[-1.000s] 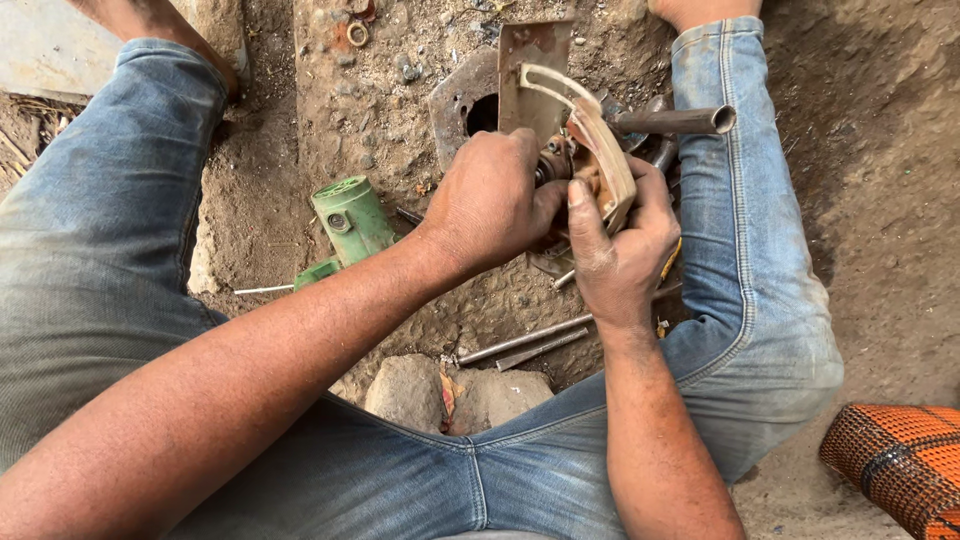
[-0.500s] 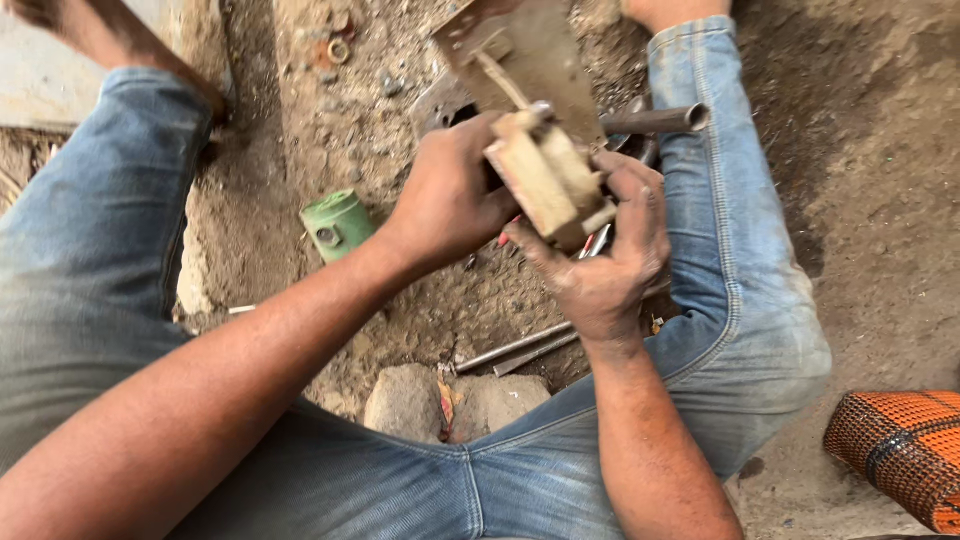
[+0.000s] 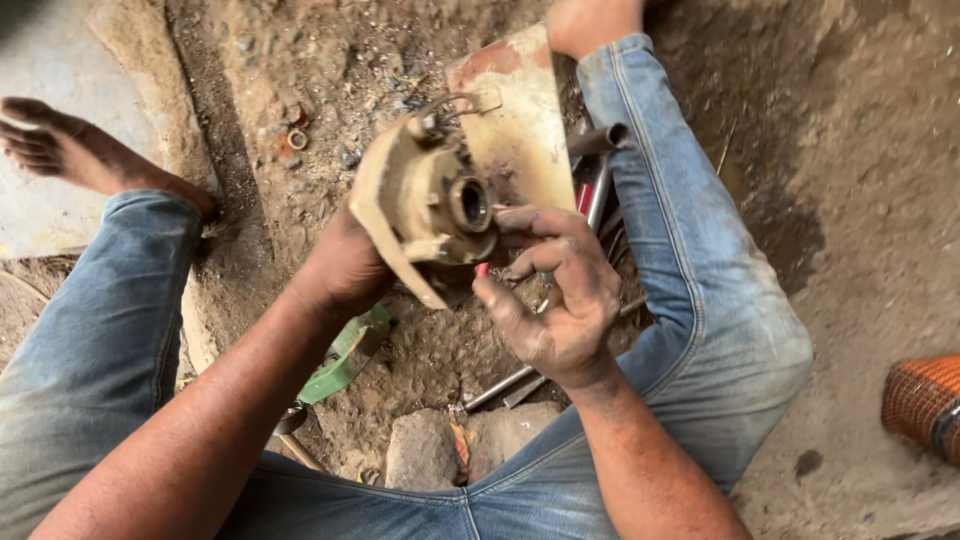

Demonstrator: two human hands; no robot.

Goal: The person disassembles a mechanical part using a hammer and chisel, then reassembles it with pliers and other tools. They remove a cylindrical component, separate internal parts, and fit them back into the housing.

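Bare dirt floor (image 3: 850, 200) lies below. Left hand (image 3: 345, 270) grips the tan metal part (image 3: 425, 200) from behind, turning its round bore toward the right hand (image 3: 555, 290), whose loosely curled fingers (image 3: 520, 215) touch it.

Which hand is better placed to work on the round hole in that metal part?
Right, probably. The right hand has its fingertips beside the hole and looks free, while the left hand grips the metal part from behind, holding it up.

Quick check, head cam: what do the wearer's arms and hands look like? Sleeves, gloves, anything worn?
Both forearms are bare: no sleeves in view, no gloves, no watch or rings visible. The left hand and right hand are smeared with dark grime, heaviest on the right fingers. Blue jeans cover the legs.
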